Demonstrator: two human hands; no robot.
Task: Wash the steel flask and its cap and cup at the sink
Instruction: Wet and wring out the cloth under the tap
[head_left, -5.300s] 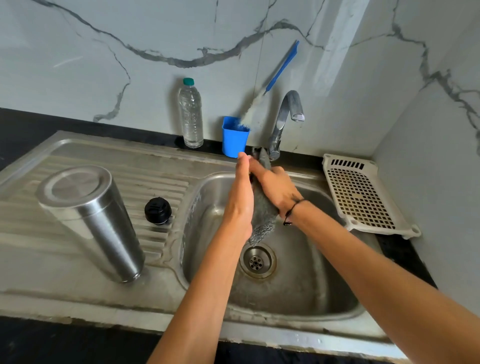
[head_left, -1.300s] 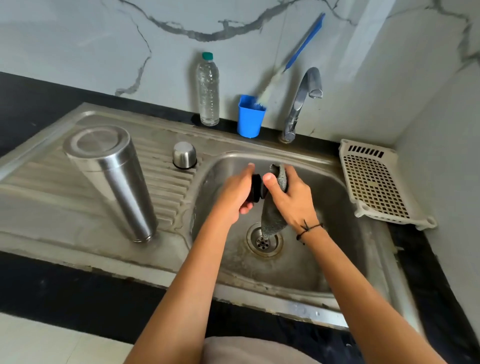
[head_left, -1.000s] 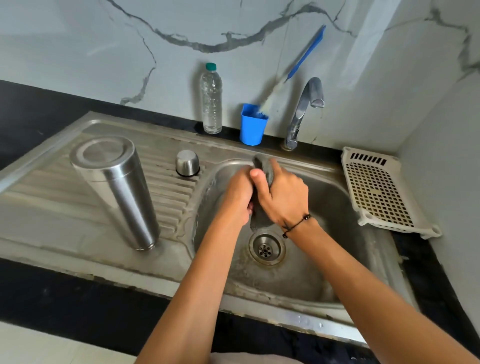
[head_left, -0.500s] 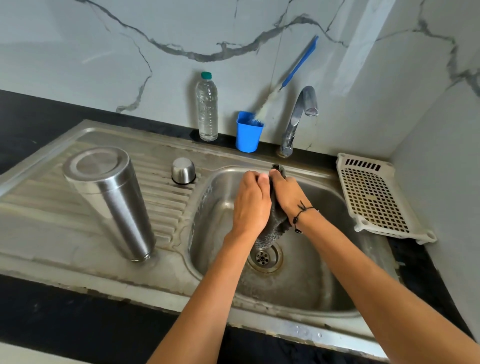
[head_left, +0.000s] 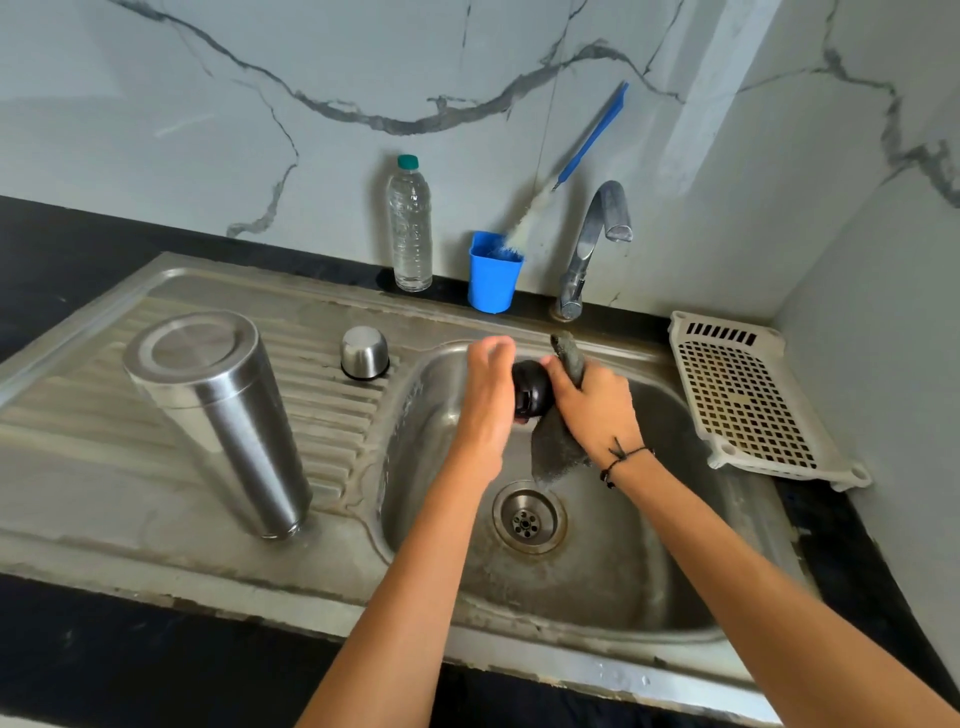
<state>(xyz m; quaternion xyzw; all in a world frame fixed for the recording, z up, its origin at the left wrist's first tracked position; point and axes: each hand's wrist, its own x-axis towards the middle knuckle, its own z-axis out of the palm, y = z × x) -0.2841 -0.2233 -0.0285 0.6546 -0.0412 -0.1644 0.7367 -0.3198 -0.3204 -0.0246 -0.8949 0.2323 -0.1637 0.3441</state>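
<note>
Over the sink basin (head_left: 649, 587), the left hand (head_left: 485, 402) curls its fingers round the black, rounded cap (head_left: 530, 387), while the right hand (head_left: 597, 408) grips a grey scrubbing cloth (head_left: 553, 452) against the cap's right side. Well left of that grip, the steel flask (head_left: 223, 415) stands inverted on the ribbed drainboard (head_left: 332, 431); nearer, just left, the small steel cup (head_left: 364, 352) sits mouth down.
</note>
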